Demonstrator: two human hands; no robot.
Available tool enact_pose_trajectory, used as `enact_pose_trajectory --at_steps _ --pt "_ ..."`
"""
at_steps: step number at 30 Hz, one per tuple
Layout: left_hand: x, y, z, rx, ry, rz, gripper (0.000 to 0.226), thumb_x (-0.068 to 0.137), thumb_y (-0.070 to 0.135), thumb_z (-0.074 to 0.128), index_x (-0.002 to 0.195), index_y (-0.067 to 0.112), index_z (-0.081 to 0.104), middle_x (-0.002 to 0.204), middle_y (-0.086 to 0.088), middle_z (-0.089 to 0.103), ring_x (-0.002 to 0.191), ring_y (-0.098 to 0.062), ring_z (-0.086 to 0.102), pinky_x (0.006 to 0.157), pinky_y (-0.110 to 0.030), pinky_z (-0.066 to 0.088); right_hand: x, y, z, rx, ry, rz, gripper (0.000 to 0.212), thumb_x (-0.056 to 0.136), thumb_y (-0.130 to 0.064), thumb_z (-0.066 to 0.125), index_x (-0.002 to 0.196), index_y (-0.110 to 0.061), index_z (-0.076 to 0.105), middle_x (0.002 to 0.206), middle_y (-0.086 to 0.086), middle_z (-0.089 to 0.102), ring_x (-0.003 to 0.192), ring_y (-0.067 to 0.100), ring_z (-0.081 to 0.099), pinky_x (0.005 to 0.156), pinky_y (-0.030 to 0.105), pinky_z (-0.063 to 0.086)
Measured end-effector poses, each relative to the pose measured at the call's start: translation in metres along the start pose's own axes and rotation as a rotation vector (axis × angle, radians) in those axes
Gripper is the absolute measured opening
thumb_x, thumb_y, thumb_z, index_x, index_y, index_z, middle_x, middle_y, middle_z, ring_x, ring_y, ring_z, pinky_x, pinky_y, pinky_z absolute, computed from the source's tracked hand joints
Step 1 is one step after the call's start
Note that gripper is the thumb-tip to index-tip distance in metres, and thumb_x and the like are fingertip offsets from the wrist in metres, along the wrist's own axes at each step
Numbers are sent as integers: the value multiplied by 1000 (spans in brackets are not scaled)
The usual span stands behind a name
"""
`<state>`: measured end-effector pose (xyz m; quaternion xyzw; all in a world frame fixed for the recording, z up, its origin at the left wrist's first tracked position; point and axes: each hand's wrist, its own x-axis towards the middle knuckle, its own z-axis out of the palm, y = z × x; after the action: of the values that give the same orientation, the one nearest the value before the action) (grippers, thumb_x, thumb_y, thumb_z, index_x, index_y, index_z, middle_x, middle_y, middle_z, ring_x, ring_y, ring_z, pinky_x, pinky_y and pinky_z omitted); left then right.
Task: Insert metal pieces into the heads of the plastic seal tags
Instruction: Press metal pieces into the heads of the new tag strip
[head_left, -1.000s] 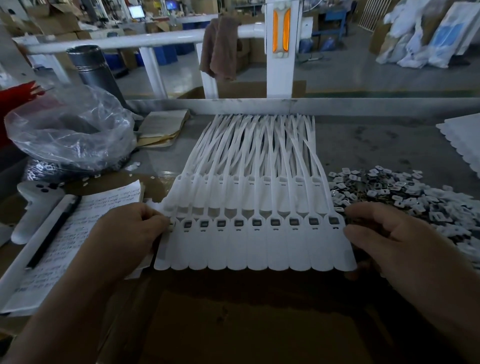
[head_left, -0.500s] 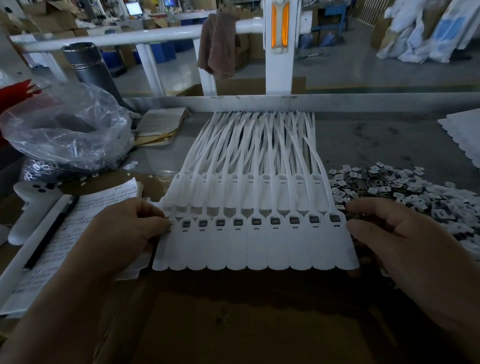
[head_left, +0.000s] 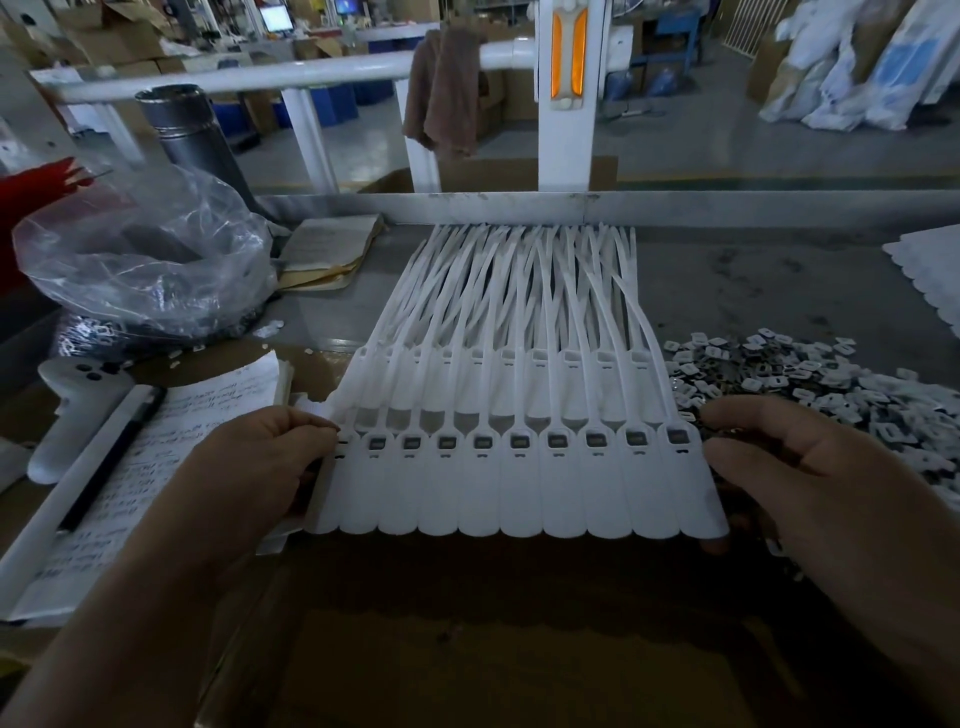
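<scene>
A joined row of white plastic seal tags (head_left: 519, 488) lies flat in front of me, its thin tails fanning away toward the back rail. Each tag head in the row shows a dark metal piece (head_left: 556, 440) seated in its square socket. My left hand (head_left: 260, 467) pinches the left end of the row between thumb and fingers. My right hand (head_left: 810, 478) grips the right end, thumb on top, fingers under the edge. A heap of loose metal pieces (head_left: 810, 384) lies just behind my right hand.
A clear plastic bag (head_left: 145, 260) with more parts sits at the left, a steel flask (head_left: 192, 140) behind it. A handwritten sheet with a black pen (head_left: 111, 457) lies beside my left hand. A notebook (head_left: 327, 254) rests near the metal back rail (head_left: 727, 205). More white tags (head_left: 930, 270) lie far right.
Both hands keep their hold on the ends of the row. The row sits very slightly nearer and higher in view; nothing was taken up or let go.
</scene>
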<state>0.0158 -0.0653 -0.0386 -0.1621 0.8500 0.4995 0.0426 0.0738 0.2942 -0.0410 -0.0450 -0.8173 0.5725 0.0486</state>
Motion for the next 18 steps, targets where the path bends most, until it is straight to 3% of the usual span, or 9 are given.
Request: enact_pose_trajectory --at_steps 4,6,9,11,14,18 --pt "0 -3 3 44 69 39 6 88 26 64 84 24 68 70 4 70 60 -16 67 43 -26 50 0 -1 1 -1 1 -6 22 78 -45 57 93 -59 63 89 -22 70 63 19 74 61 38 54" --pt "1 -3 4 69 88 51 6 87 26 65 82 25 68 70 5 69 61 -14 65 41 -24 47 0 0 1 4 8 2 18 82 -42 58 93 -56 64 90 -25 69 62 18 73 57 34 54" --pt "0 -1 9 117 117 57 6 87 27 64 82 25 66 80 2 67 73 -21 65 54 -32 52 0 1 1 -9 4 4 22 90 -33 60 90 -55 62 87 -27 67 58 16 72 46 21 50" --pt "-1 0 15 179 154 75 8 87 29 61 80 25 63 82 3 64 78 -21 61 61 -36 51 0 -1 3 -12 -13 6 21 89 -33 61 91 -54 62 87 -23 69 59 17 73 50 28 52" --pt "-5 3 20 291 204 110 12 89 30 58 78 26 58 81 10 59 75 -12 54 57 -30 41 -1 -2 5 -16 -17 -1 17 89 -34 60 94 -50 62 91 -23 70 62 18 73 64 40 55" --pt "-14 6 20 374 242 162 9 92 34 57 83 32 54 80 17 52 73 -5 51 56 -28 43 -3 -4 5 -57 -11 3 13 88 -37 57 100 -42 60 89 -22 70 58 18 72 60 38 54"
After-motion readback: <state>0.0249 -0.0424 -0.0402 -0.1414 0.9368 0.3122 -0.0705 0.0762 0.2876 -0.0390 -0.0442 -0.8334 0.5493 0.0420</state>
